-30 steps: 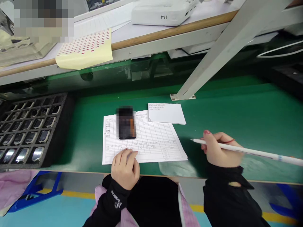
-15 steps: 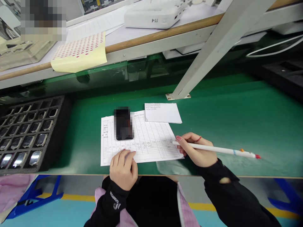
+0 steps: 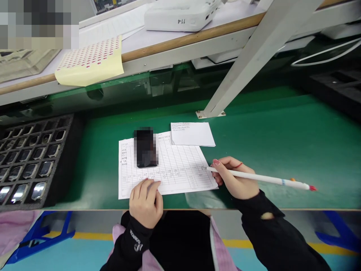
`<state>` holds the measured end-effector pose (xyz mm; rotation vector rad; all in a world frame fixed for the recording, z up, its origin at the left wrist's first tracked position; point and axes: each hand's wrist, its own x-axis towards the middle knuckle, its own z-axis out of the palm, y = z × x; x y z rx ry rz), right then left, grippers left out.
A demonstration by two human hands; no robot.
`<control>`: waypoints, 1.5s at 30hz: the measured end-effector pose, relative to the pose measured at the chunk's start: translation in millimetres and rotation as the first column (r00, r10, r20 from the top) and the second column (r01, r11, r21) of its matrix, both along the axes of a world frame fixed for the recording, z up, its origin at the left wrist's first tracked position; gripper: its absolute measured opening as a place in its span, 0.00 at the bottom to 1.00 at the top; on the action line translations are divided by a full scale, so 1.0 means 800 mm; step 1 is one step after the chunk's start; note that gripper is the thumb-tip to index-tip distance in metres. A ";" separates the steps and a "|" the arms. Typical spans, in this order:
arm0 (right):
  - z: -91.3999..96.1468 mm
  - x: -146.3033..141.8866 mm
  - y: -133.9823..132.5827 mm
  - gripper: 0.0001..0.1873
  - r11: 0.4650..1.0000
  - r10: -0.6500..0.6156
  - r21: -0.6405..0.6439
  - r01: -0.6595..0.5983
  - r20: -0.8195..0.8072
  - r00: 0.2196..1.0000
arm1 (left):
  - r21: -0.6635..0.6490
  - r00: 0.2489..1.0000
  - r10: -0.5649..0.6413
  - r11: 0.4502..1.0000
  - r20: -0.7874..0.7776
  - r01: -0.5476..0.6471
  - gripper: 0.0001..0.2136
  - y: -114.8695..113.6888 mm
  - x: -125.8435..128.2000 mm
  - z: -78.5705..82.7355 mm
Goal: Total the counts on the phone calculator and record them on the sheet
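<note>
A ruled form sheet (image 3: 175,165) lies on the green bench mat (image 3: 267,150). My left hand (image 3: 146,201) rests on the sheet's near edge, fingers together and flat, holding it down. My right hand (image 3: 234,178) grips a long white pen (image 3: 262,178); its tip touches the sheet's right side. A dark phone (image 3: 146,147) lies on the upper left of the sheet. A small white note pad (image 3: 192,134) overlaps the sheet's far right corner.
A black tray (image 3: 31,158) of several small shiny parts sits at the left. A slanted white post (image 3: 254,56) is bolted to the mat behind the paper. On the shelf above lie a yellow sticker sheet (image 3: 90,62) and a white box (image 3: 180,15).
My right hand moved left with the pen from beside the sheet until the tip reached the sheet's right part. My left hand stayed on the sheet's near edge.
</note>
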<state>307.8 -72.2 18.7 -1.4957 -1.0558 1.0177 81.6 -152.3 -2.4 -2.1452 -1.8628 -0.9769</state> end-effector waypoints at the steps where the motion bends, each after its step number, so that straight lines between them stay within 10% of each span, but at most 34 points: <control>1: 0.000 0.000 0.000 0.20 1.000 -0.007 0.004 0.007 0.004 1.000 | -0.002 1.000 -0.001 1.000 0.001 0.001 0.14 0.000 0.000 0.000; 45: -0.027 0.017 -0.001 0.21 0.957 0.119 0.140 -0.255 0.612 0.782 | -0.001 1.000 -0.002 1.000 -0.008 0.002 0.14 0.000 0.001 0.000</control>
